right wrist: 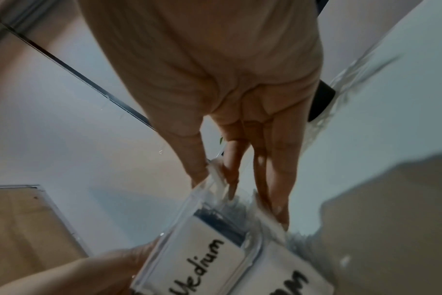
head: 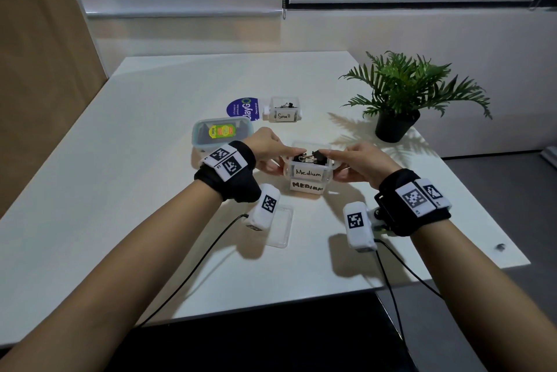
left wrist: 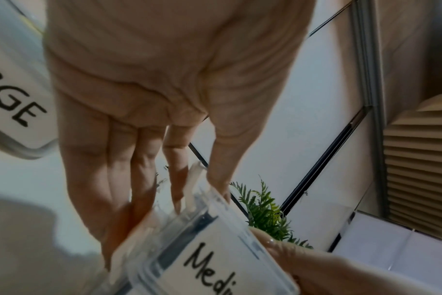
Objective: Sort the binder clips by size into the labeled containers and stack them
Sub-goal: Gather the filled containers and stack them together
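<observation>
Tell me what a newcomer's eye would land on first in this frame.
First, the two bare hands, left hand and right hand, gripping the small clear plastic container labelled "Medium" from either side at the middle of the white table, black binder clips showing inside; it sits on a second container labelled "MEDIUM". Next, the green fern in a black pot at far right.
</observation>
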A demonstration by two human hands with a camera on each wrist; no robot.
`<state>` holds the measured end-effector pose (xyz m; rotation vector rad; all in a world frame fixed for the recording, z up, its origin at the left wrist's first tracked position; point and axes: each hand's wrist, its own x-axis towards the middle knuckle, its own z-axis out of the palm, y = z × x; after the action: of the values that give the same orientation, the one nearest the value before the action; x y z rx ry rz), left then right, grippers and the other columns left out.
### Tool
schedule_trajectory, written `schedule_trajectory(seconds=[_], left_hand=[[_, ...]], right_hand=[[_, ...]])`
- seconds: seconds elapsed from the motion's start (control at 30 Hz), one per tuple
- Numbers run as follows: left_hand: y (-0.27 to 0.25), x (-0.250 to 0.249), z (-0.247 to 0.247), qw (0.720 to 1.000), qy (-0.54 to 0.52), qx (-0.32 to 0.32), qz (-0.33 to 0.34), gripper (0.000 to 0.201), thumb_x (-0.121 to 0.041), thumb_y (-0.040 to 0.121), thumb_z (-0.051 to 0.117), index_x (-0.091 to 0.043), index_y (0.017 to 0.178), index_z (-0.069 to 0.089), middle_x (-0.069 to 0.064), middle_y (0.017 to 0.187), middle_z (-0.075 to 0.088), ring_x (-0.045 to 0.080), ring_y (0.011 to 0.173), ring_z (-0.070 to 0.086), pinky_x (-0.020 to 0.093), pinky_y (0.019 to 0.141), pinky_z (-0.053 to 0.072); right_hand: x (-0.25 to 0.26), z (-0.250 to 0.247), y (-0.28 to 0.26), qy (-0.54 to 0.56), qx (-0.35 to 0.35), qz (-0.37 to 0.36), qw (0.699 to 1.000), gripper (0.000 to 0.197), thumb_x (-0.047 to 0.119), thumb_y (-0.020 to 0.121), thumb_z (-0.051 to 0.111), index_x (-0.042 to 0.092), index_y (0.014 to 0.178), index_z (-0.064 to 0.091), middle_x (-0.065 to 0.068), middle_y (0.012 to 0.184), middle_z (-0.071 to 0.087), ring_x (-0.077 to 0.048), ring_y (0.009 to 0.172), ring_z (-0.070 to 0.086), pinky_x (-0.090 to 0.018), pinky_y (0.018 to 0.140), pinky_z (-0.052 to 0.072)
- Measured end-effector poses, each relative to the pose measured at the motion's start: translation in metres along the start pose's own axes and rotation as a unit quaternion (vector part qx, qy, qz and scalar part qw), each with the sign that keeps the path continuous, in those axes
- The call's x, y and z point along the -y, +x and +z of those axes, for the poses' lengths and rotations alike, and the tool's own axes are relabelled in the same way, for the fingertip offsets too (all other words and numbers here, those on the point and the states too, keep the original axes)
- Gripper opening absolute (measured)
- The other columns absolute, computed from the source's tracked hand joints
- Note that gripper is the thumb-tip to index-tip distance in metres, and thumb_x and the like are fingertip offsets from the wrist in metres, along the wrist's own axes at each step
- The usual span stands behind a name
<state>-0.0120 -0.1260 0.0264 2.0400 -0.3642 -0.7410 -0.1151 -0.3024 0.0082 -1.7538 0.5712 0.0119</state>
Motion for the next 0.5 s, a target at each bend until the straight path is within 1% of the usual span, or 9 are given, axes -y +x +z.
schedule_trajectory(seconds=[0.03,0.07,0.17,0.2,0.27,0.33,0.4,0.47,0.5], left_hand=[[0.0,0.0,0.002,1.0,-0.003,-0.013,0.004,0.041,-0.028,0.078,0.078,-0.01,0.059,0.046,0.012,0.067,0.062,0.018,0.05,0.061,0.026,0.05,0.058],[-0.001,0.0,0.003,1.0,-0.008,-0.022,0.004,0.041,-0.026,0.078,0.078,-0.01,0.059,0.045,0.011,0.064,0.059,0.019,0.05,0.06,0.028,0.052,0.059],[-0.003,-0.001,0.006,0.999,-0.015,-0.038,0.0,0.041,-0.022,0.079,0.077,-0.009,0.062,0.043,0.008,0.06,0.051,0.017,0.05,0.052,0.039,0.066,0.06],[-0.003,-0.001,0.006,0.999,-0.006,-0.041,0.001,0.04,-0.022,0.08,0.077,-0.009,0.062,0.043,0.009,0.06,0.052,0.017,0.05,0.052,0.04,0.067,0.06],[-0.004,-0.001,0.004,0.999,0.013,-0.041,0.006,0.038,-0.023,0.081,0.076,-0.008,0.064,0.045,0.012,0.065,0.058,0.02,0.055,0.057,0.038,0.065,0.06],[-0.006,0.001,-0.002,0.999,0.021,-0.044,0.011,0.038,-0.023,0.082,0.075,-0.008,0.065,0.045,0.013,0.066,0.061,0.022,0.058,0.061,0.034,0.06,0.06],[-0.009,0.006,-0.01,0.998,0.023,-0.052,0.014,0.04,-0.023,0.083,0.074,-0.01,0.062,0.043,0.011,0.063,0.06,0.024,0.06,0.064,0.032,0.057,0.059],[-0.013,0.014,-0.018,0.998,0.023,-0.054,0.012,0.039,-0.026,0.084,0.073,-0.01,0.061,0.045,0.011,0.067,0.065,0.029,0.07,0.07,0.034,0.062,0.058],[-0.015,0.018,-0.022,0.998,0.023,-0.056,0.012,0.039,-0.029,0.084,0.073,-0.011,0.061,0.047,0.01,0.07,0.067,0.03,0.075,0.071,0.034,0.063,0.057]], right_hand=[[-0.001,0.002,0.002,0.004,-0.014,-0.005,1.0,0.03,0.026,0.083,0.073,0.003,0.074,0.057,-0.011,0.06,0.066,-0.015,0.045,0.063,-0.021,0.049,0.055],[-0.001,0.003,0.003,0.007,-0.024,-0.007,1.0,0.031,0.024,0.083,0.073,0.004,0.068,0.055,-0.008,0.053,0.063,-0.014,0.042,0.062,-0.021,0.048,0.055],[0.0,0.005,0.004,0.013,-0.037,-0.006,0.999,0.032,0.021,0.083,0.073,-0.001,0.065,0.058,-0.01,0.049,0.059,-0.018,0.043,0.061,-0.025,0.051,0.058],[0.0,0.006,0.003,0.013,-0.039,-0.007,0.999,0.031,0.021,0.083,0.074,-0.003,0.069,0.06,-0.011,0.051,0.06,-0.021,0.046,0.062,-0.027,0.054,0.059],[0.0,0.009,0.002,0.019,-0.041,-0.012,0.999,0.033,0.023,0.083,0.074,-0.009,0.084,0.065,-0.016,0.057,0.061,-0.026,0.053,0.062,-0.031,0.062,0.061],[0.0,0.014,0.0,0.021,-0.032,-0.017,0.999,0.037,0.026,0.083,0.074,-0.009,0.093,0.066,-0.019,0.062,0.061,-0.027,0.056,0.063,-0.03,0.064,0.061],[0.004,0.019,0.0,0.002,-0.003,-0.018,1.0,0.038,0.029,0.082,0.074,-0.007,0.085,0.065,-0.017,0.062,0.065,-0.022,0.056,0.066,-0.028,0.064,0.06],[0.013,0.02,0.002,-0.052,0.042,-0.015,0.998,0.038,0.037,0.08,0.075,0.001,0.076,0.064,-0.014,0.074,0.072,-0.022,0.069,0.071,-0.034,0.073,0.059],[0.019,0.021,0.005,-0.097,0.054,-0.017,0.994,0.042,0.043,0.079,0.074,0.002,0.079,0.064,-0.014,0.084,0.073,-0.024,0.079,0.071,-0.038,0.078,0.057]])
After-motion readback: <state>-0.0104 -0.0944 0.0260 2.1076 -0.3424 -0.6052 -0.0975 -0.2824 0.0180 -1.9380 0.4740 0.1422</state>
